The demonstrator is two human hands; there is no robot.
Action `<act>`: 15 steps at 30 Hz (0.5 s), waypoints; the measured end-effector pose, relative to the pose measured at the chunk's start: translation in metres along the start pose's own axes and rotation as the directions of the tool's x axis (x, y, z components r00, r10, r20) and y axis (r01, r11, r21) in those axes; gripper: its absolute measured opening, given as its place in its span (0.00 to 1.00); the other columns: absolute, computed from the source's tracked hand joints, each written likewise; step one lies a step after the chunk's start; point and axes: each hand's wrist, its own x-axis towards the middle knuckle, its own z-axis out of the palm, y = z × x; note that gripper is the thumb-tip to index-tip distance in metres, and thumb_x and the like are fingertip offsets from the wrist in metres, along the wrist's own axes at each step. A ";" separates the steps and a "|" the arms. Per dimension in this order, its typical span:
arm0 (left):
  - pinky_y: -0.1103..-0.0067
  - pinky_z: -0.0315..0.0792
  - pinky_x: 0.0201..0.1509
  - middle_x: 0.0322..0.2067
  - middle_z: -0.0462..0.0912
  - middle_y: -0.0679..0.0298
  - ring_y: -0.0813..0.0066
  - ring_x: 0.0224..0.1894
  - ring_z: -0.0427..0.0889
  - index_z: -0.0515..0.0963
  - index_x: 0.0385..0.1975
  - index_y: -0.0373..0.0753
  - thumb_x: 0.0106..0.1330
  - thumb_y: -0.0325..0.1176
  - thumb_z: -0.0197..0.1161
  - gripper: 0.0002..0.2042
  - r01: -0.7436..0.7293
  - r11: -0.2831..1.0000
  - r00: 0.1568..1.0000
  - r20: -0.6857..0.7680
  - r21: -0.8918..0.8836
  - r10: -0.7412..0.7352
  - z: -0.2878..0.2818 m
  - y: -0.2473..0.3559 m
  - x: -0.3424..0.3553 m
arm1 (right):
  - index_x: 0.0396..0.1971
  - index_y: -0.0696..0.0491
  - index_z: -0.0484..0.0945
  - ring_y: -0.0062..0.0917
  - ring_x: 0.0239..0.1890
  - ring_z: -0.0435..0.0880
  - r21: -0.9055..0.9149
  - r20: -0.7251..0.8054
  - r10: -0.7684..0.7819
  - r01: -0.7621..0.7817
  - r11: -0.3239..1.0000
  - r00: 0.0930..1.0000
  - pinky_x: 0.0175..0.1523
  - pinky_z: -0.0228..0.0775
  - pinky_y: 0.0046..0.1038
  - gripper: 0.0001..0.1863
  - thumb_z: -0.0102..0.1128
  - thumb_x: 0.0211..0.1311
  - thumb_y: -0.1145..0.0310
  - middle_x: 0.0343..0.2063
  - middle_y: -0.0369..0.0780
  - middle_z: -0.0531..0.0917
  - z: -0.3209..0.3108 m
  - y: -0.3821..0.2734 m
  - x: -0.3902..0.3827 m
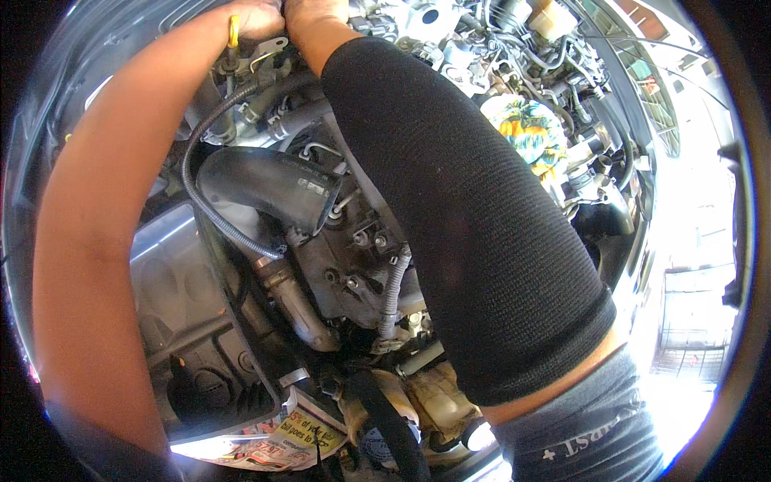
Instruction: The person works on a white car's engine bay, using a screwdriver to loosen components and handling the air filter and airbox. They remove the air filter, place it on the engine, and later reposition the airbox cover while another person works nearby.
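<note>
Both of my arms reach far forward over a car's engine bay. My left hand (255,18) is at the top edge, close to a yellow loop handle (234,32) and a metal bracket with a hole (269,50). Right beside it, my right hand (315,13) is cut off by the same edge. The fingers of both hands are out of sight, so what they touch or hold cannot be seen. A black knitted sleeve (466,209) covers my right forearm. Below the hands lie a black rubber intake hose (269,186) with an open end and a corrugated conduit (201,197).
At the left is a black plastic housing (181,277). A folded newspaper (273,446) lies at the near edge beside a stained plastic reservoir (438,402). A colourful patterned cloth (526,132) sits on engine parts to the right. A ribbed hose (393,293) stands mid-bay.
</note>
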 end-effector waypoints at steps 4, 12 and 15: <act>0.60 0.81 0.56 0.48 0.87 0.39 0.42 0.51 0.87 0.88 0.37 0.29 0.61 0.34 0.61 0.14 0.263 0.931 0.960 -0.028 -0.253 -0.279 0.005 -0.001 0.006 | 0.67 0.41 0.82 0.30 0.77 0.71 -0.006 -0.007 -0.006 0.006 1.000 1.000 0.75 0.52 0.52 0.22 0.46 0.82 0.60 0.71 0.32 0.80 0.004 0.000 0.002; 0.63 0.81 0.54 0.45 0.86 0.36 0.45 0.50 0.88 0.88 0.34 0.30 0.60 0.37 0.63 0.15 -0.093 0.979 0.989 -0.096 0.181 0.112 -0.007 0.004 -0.016 | 0.67 0.40 0.82 0.29 0.77 0.71 0.034 -0.013 0.051 -0.051 0.998 0.999 0.73 0.53 0.53 0.22 0.46 0.82 0.61 0.70 0.31 0.80 0.005 0.001 0.012; 0.62 0.81 0.52 0.43 0.87 0.36 0.46 0.49 0.88 0.88 0.34 0.30 0.59 0.38 0.63 0.16 0.196 0.947 0.967 -0.110 -0.254 -0.230 -0.012 0.009 -0.013 | 0.67 0.40 0.82 0.31 0.77 0.70 0.050 0.014 -0.012 0.011 0.999 1.000 0.73 0.53 0.54 0.22 0.46 0.82 0.61 0.69 0.31 0.81 0.006 0.002 0.012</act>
